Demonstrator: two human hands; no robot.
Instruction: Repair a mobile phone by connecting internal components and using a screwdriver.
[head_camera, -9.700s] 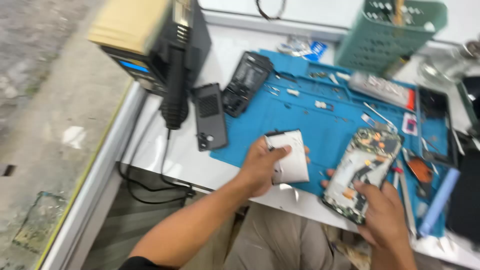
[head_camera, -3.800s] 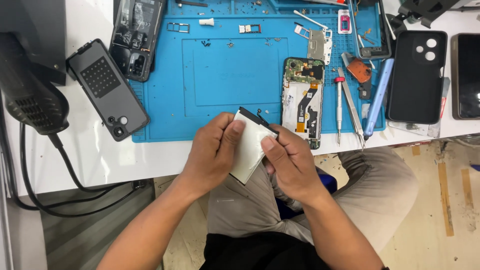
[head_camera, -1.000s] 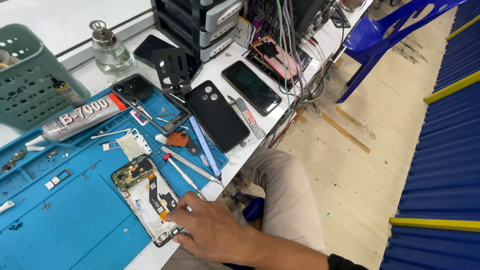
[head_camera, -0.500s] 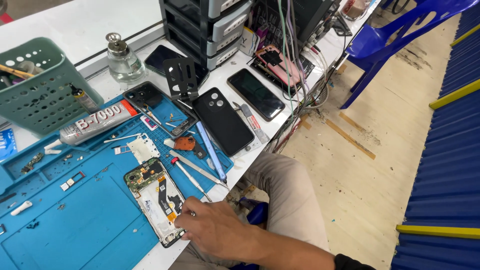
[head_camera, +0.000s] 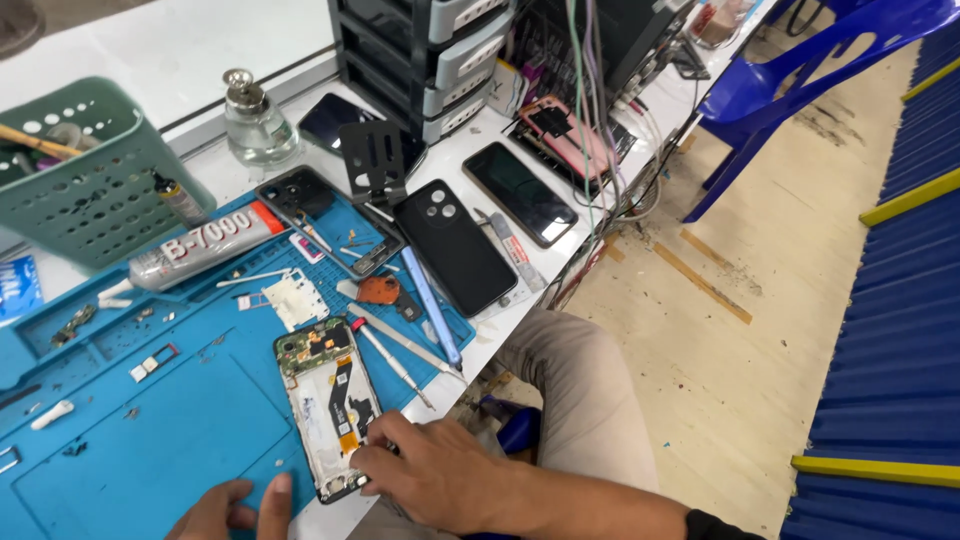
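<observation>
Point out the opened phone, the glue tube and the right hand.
Opened phone (head_camera: 330, 405), head view, on its orange flex strip.
Glue tube (head_camera: 205, 245), head view, mid-body.
Right hand (head_camera: 440, 470), head view, back of hand.

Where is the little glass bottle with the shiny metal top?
In the head view, the glass bottle stands at the upper left on the white table, just right of the green basket and left of the dark drawer unit.
</observation>
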